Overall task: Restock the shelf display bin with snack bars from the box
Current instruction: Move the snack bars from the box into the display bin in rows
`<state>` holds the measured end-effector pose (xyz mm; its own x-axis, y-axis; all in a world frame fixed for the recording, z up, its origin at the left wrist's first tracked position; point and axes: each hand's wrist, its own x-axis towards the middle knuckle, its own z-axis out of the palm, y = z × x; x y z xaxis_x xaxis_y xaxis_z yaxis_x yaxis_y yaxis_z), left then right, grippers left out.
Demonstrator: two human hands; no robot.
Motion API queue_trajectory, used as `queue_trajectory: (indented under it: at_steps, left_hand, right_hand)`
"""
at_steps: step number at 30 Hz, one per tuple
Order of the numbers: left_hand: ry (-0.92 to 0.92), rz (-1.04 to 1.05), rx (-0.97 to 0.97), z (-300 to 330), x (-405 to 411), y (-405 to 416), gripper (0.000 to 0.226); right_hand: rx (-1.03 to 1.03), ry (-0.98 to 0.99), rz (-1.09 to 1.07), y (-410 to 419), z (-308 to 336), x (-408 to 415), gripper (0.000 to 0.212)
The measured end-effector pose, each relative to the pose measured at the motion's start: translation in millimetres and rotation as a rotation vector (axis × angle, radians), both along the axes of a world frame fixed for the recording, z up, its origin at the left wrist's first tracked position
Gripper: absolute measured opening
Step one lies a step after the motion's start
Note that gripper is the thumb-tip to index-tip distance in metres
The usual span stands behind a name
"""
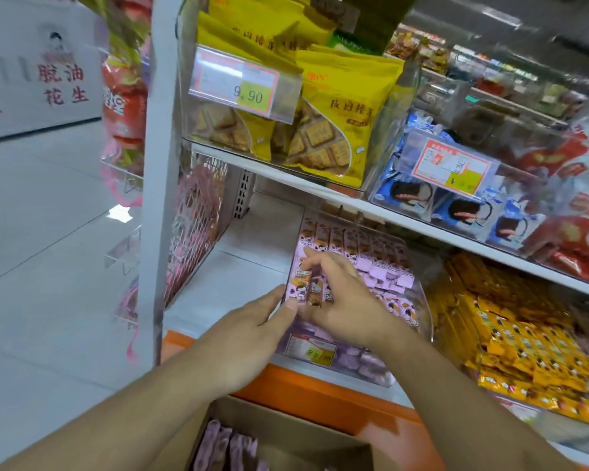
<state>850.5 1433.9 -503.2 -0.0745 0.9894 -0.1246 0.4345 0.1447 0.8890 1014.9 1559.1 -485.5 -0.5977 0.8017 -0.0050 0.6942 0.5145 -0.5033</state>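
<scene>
Pinching a few bars (312, 287) in right-hand fingers (315, 266), the person sets them into the bin (419, 300); left fingers (272, 300), straight, brace beside them. Loosely held, they could topple. More wait in the box (286, 433) below.

Single head-worn wide-angle view — looks forward and down from the person's own eye height, tilted, close to a store shelf (320, 188). Both forearms enter from the bottom edge; a cardboard box (286, 433) sits right under the lens. Aisle floor (48, 232) falls away left — edges blurred, bent by the lens.
</scene>
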Motion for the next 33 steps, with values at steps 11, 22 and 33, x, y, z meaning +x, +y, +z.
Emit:
queue_trajectory:
  at_steps: [11,22,33]
  left_hand:
    - [0.099,0.060,0.000,-17,-8,-15,0.050]
    - [0.418,-0.042,-0.317,-179,-38,-78,0.064]
    - [0.242,0.010,-0.130,-302,-31,-85,0.050]
  right_hand:
    - [0.153,0.206,0.023,-70,4,44,0.074]
    - [-0.532,0.074,-0.113,-128,-175,51,0.050]
    - [-0.539,0.023,-0.086,-111,-375,-13,0.099]
